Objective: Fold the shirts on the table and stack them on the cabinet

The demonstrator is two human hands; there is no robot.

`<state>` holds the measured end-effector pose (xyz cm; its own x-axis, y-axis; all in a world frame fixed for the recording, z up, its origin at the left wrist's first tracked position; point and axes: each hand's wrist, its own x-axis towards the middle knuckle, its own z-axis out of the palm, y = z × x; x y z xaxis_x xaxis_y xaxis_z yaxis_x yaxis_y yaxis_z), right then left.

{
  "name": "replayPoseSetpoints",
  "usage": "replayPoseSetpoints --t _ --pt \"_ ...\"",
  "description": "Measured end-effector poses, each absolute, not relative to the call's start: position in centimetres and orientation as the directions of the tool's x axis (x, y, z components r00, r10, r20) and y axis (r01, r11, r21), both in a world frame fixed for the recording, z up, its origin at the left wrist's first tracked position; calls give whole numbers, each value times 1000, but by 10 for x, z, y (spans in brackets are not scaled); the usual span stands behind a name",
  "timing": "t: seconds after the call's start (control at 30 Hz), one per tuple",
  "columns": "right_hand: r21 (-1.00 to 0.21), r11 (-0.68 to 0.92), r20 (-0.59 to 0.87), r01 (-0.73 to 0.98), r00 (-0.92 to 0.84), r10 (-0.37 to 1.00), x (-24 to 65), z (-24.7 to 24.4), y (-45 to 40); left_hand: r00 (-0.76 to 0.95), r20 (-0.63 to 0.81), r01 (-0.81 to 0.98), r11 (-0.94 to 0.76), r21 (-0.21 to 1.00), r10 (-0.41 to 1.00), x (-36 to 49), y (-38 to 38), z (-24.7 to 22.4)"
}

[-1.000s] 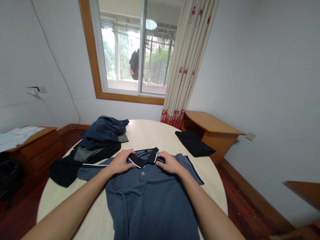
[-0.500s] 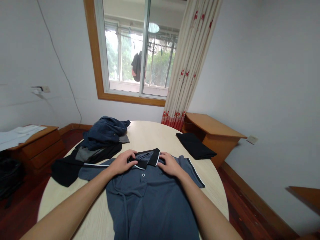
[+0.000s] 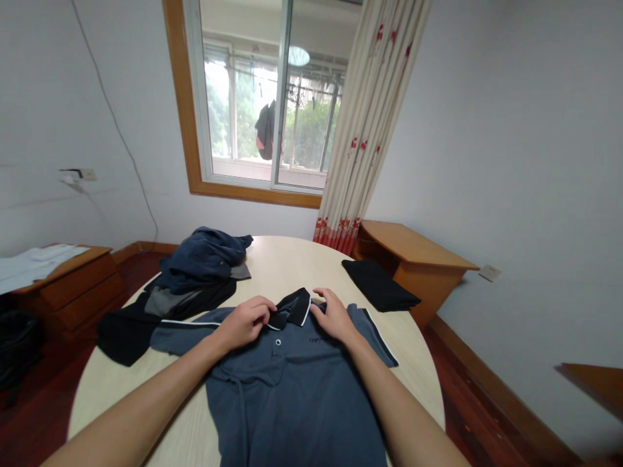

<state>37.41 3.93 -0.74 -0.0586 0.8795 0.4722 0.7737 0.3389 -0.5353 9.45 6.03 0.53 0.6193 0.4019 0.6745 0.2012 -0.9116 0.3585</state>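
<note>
A grey-blue polo shirt [image 3: 302,395] lies front up across the round table [image 3: 287,250], its sleeves spread to both sides. Its black collar [image 3: 295,310] has a white edge, and one button shows below it. My left hand [image 3: 249,321] is closed on the collar's left side, thumb and fingers pinching the cloth. On the other side, my right hand [image 3: 332,316] rests at the shirt's shoulder beside the collar, fingers apart and curved, with no cloth visibly gripped.
A heap of dark clothes [image 3: 202,263] lies at the table's left. Folded black cloth [image 3: 380,285] sits at the right edge. Beyond it stands a wooden desk [image 3: 418,243]. A curtain [image 3: 365,130] hangs beside the window; a wooden cabinet [image 3: 73,279] with papers stands far left.
My left hand has shifted right and closed on the collar's left side. My right hand has come off the collar, its fingers lifting and opening. The shirt lies nearly as before.
</note>
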Motion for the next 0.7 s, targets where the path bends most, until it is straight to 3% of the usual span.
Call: replayPoseSetpoints --t 0.23,0.5,0.7 --pt "-527 422 418 738 -208 884 372 -12 39 581 746 139 -943 303 325 100 52 9" --pt "-500 420 404 757 -225 887 373 -13 38 480 833 105 -960 258 276 101 47 16" --pt "-496 513 395 700 -344 852 372 -14 36 502 845 -3 -977 214 184 113 30 24"
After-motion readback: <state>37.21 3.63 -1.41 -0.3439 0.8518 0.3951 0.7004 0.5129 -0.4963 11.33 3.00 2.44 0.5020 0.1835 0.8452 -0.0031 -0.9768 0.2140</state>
